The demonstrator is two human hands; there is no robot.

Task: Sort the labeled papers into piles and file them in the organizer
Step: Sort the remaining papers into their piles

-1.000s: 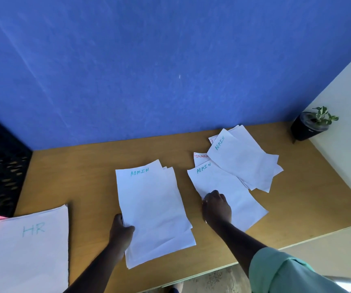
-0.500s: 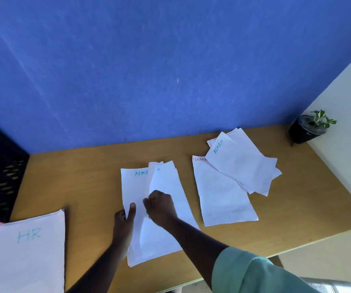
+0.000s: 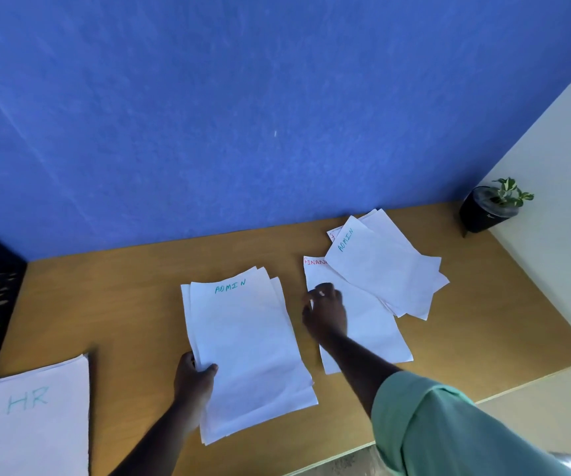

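blue wall [image 3: 242, 115], wooden desk [image 3: 122, 304] (potted plant [image 3: 493, 209])

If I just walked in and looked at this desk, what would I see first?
Probably the big white ADMIN pile in the middle, held at its edge by the left hand. Next, the right hand resting on a sheet marked in red, FINAN, and the HR pile at the near left.

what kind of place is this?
Probably an office desk or cubicle. A wooden desk sits against a blue partition, with paper piles labeled ADMIN and HR on it and a small potted plant in the corner.
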